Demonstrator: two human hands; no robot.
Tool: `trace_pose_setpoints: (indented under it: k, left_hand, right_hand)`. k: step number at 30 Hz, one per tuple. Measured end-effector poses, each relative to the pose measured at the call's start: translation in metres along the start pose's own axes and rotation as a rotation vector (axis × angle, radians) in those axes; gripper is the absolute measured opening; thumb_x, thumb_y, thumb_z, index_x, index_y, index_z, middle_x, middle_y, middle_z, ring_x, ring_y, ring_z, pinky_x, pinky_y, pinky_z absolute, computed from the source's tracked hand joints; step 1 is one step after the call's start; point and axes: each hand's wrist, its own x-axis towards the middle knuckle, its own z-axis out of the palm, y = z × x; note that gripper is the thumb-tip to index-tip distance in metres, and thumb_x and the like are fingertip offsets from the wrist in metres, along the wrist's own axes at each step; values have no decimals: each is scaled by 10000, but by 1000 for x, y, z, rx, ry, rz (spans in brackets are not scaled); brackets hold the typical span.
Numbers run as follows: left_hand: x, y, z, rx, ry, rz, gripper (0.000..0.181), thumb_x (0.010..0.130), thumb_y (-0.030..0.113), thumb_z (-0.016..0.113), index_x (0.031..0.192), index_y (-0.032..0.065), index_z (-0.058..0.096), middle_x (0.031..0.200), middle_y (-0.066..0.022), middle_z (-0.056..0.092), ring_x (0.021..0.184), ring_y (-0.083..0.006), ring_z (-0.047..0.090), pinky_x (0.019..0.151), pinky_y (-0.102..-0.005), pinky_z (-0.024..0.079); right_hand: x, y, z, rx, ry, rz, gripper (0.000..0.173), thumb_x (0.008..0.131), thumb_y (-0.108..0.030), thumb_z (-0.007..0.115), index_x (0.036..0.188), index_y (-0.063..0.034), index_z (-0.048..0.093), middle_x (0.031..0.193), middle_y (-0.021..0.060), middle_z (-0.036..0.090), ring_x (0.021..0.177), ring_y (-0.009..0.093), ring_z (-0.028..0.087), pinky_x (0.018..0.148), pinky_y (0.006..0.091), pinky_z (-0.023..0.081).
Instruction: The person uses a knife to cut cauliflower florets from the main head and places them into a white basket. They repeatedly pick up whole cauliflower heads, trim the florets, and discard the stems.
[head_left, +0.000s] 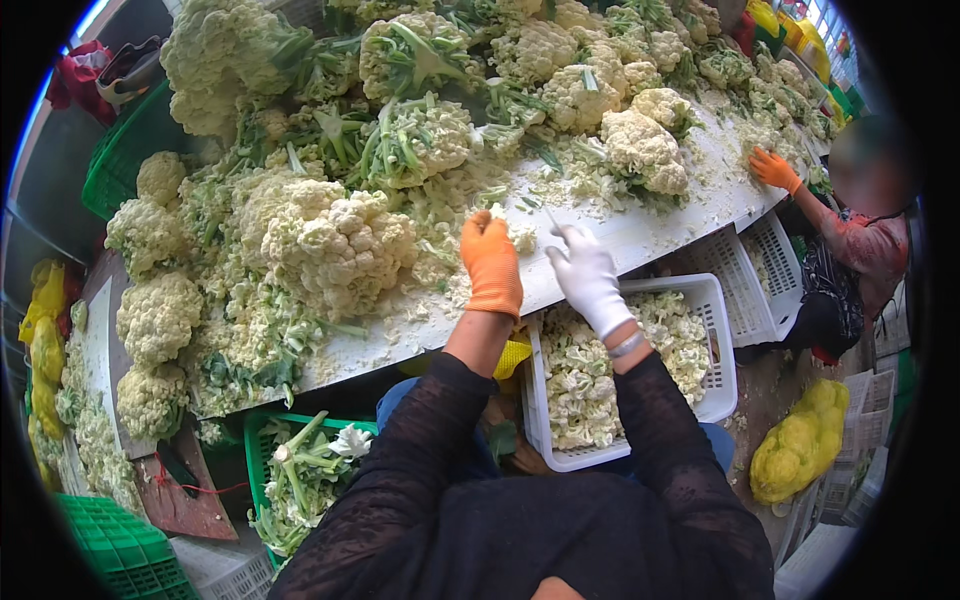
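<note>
My left hand (491, 259), in an orange knit glove, is curled over the white tabletop (630, 225). Its fingers close on a cauliflower piece (521, 237), mostly hidden behind the glove. Just to the right, my right hand (589, 274) wears a white glove and grips a small knife (553, 218); the blade points up and away, and its handle is covered by the fingers. A large cauliflower head (337, 247) lies left of my left hand. Below my right wrist stands a white plastic crate (721, 360) full of cut florets (581, 397).
Cauliflower heads (416, 139) and trimmings are heaped along the table's far side. A green crate (257, 457) of stalks and leaves stands at lower left. Across at right, a co-worker's orange-gloved hand (775, 169) rests on the table. A yellow mesh sack (799, 442) lies on the floor.
</note>
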Motion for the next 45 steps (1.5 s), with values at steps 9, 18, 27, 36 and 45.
trace_pose_setpoints:
  k: [9, 18, 27, 36, 45]
  left_hand:
    - [22, 17, -25, -17, 99, -111, 509, 949, 260, 618, 1339, -18, 443, 1223, -109, 544, 1046, -188, 515, 821, -296, 443]
    - [9, 18, -19, -14, -268, -86, 351, 997, 375, 570, 1178, 78, 611, 949, -40, 647, 745, -151, 625, 547, -346, 542]
    - [5, 28, -15, 223, -274, 23, 399, 976, 278, 608, 1267, 7, 578, 1010, -91, 664, 742, -126, 609, 562, -276, 487]
    - [8, 9, -7, 130, -222, 61, 450, 960, 170, 608, 1359, -11, 506, 1253, -103, 589, 994, -165, 603, 751, -306, 535]
    - [-22, -15, 5, -133, -519, -63, 817, 901, 95, 701, 1542, 51, 197, 1256, -145, 524, 1030, -188, 589, 858, -300, 512]
  right_hand:
    - [55, -3, 55, 215, -93, -111, 384, 805, -178, 741, 1152, -53, 632, 1077, 156, 618, 960, 302, 637, 846, 382, 517]
    - [12, -28, -22, 646, -210, -82, 324, 849, -109, 683, 1149, -3, 622, 821, 85, 625, 644, 154, 600, 573, 292, 487]
    - [-15, 17, -46, 1436, -302, 249, 501, 921, -209, 689, 1317, -15, 451, 761, -33, 475, 557, 61, 431, 489, 246, 428]
    - [-3, 1, -4, 1538, -102, 308, 461, 952, -176, 669, 1333, -30, 455, 761, -23, 475, 572, 81, 456, 508, 275, 468]
    - [-21, -26, -3, 1190, 41, 250, 537, 1001, -152, 566, 1473, -11, 350, 659, -37, 497, 522, 63, 487, 464, 230, 432]
